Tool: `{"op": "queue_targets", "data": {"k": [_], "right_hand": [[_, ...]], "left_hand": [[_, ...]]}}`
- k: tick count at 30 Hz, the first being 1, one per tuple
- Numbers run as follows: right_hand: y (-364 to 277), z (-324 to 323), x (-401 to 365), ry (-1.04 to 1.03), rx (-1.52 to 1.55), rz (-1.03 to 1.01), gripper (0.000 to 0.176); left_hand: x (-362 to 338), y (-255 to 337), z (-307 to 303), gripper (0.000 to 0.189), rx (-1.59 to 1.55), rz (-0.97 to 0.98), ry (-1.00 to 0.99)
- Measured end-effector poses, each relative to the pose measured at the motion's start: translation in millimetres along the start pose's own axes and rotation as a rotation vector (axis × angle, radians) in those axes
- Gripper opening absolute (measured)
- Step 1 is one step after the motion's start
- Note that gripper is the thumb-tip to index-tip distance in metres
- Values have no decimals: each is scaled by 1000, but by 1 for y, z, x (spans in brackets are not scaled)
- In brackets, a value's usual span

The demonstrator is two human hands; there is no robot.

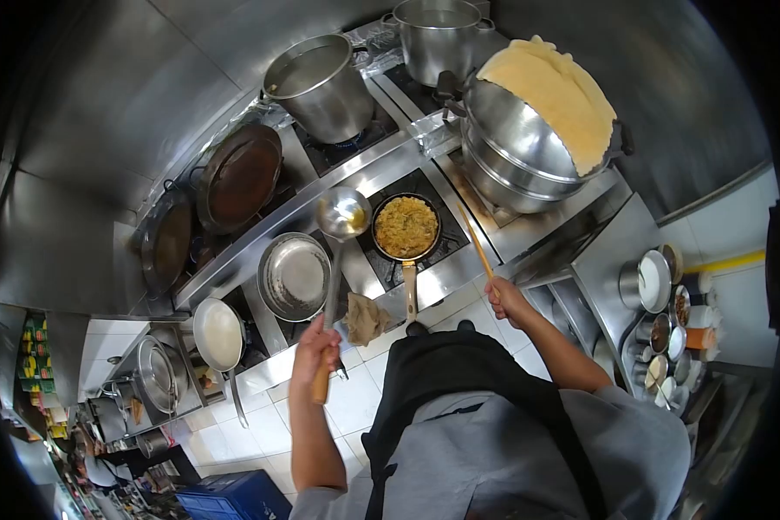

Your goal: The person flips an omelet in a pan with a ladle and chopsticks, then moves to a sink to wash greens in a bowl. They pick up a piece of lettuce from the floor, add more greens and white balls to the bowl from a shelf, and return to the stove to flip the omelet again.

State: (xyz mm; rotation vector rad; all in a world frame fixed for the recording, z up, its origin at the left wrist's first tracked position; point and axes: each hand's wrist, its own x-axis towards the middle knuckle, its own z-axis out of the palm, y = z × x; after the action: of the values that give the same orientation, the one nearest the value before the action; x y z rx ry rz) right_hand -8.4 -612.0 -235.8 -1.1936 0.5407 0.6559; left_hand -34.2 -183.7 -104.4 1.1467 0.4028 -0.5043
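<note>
1. While I'm standing at the stove, my left hand [314, 351] is gripping the wooden end of the ladle [342, 212] in a closed fist. Its bowl is hovering just beside the frying pan [406, 227] and looking empty.
2. My right hand [507, 299] is pinching a wooden stick [478, 247], which is reaching up between the pan and the steamer [520, 139].
3. The food in the pan is looking golden and well mixed, so I'm judging the cooking well along, with nothing plated yet.
4. Room is tight: a cloth [366, 319] is lying by the pan handle, a steel bowl [295, 277] is sitting left, and the steamer is crowding the right.
5. Farther back, two tall pots [321, 87] are occupying the rear burners.
</note>
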Motion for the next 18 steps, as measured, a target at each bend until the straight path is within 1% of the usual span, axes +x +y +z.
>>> {"op": "queue_targets", "data": {"k": [1,3,4,6,7,8,9,11,13,16,18], "right_hand": [[-1,-7,0,4,15,-8,22],[-2,-20,-4,5,36,-11,21],[-3,-26,-7,13,39,-12,20],[1,-40,-9,16,46,-7,19],[5,-48,-10,20,44,4,18],[9,-54,-10,24,41,15,18],[12,-61,-9,18,48,19,18],[20,-71,-10,29,50,30,17],[22,-78,-15,25,75,17,17],[24,-84,-22,43,122,-7,17],[24,-84,-26,65,124,-8,17]], "left_hand": [[7,-21,5,60,47,-13,81],[14,-41,31,59,141,-72,51],[18,-51,41,59,147,-76,54],[26,-68,56,56,308,-68,65],[29,-76,61,56,313,-73,72],[33,-82,66,55,391,-44,87],[35,-85,72,54,470,-14,101],[38,-85,81,53,479,-25,130],[45,-85,84,56,582,-28,204],[58,-90,78,59,631,17,230],[67,-94,70,60,631,56,213]]}}
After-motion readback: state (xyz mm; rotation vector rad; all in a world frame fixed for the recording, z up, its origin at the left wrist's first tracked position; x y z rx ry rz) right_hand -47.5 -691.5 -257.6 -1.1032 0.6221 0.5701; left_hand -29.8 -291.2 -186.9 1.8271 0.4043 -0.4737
